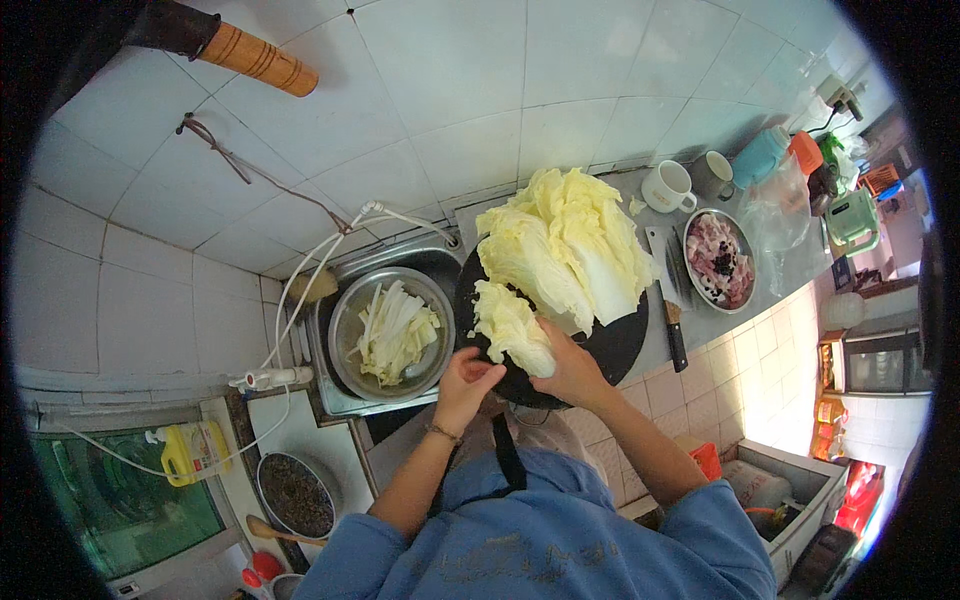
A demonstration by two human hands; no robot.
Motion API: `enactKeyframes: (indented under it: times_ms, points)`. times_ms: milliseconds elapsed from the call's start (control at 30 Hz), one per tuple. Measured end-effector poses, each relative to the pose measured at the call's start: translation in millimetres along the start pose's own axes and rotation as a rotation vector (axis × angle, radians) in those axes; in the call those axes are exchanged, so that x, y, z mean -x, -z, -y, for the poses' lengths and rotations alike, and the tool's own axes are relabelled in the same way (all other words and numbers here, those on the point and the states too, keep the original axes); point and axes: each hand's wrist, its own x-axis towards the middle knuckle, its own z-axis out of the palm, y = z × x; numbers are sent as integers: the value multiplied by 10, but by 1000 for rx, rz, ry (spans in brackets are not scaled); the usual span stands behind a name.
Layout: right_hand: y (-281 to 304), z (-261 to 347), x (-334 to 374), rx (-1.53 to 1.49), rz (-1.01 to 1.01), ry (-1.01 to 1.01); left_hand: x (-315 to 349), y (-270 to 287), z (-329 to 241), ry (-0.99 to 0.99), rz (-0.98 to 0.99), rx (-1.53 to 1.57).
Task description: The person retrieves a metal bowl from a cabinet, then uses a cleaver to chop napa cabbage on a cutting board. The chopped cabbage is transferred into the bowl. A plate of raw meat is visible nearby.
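Right hand [572, 362]: clamped on small cabbage piece [510, 328] over black board [622, 350], presumably for steadiness. Left hand [464, 390]: fingers parted, just beside; contact unclear. Bowl [345, 325] of leaves [395, 337]: in sink [360, 408] beside board, apparently for easy reach.

Tiled in pale squares along the wall [450, 80], above a grey counter [700, 322]. Floored in light tiles [660, 400], sunlit at right. Fitted at left with a framed green pane [130, 510].
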Motion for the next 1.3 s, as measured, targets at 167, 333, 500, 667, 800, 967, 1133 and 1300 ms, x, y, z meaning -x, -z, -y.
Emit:
enactKeyframes:
  times_ms: [167, 333, 500, 667, 800, 967, 1133, 1300]
  points:
    - [-3, -98, 36, 79, -52, 73, -116, -98, -266, -906, -169, -814]
    - [108, -259, -73, -17, -103, 123, -472, -277, -454, -907, -23, -1048]
    - [337, -427, -155, -168, -92, -118, -554, -347, -396, -909, -86, -1094]
    - [554, -452, -229, -93, -161, -68, -505, -363, -461, -860, -113, -1153]
    - [575, -563, -111, -258, -133, -32, -501, -395, -447, -848, -189, -1156]
    - [73, -570, 312, -254, -451, -24, -628, -361, -363, -839, -271, -895]
    - [-498, -212, 89, -263, -579, 80, -662, -223, -337, -517, -20, -385]
    - [-445, -120, 64, -99, -548, 131, -642, -181, -341, -583, -19, -269]
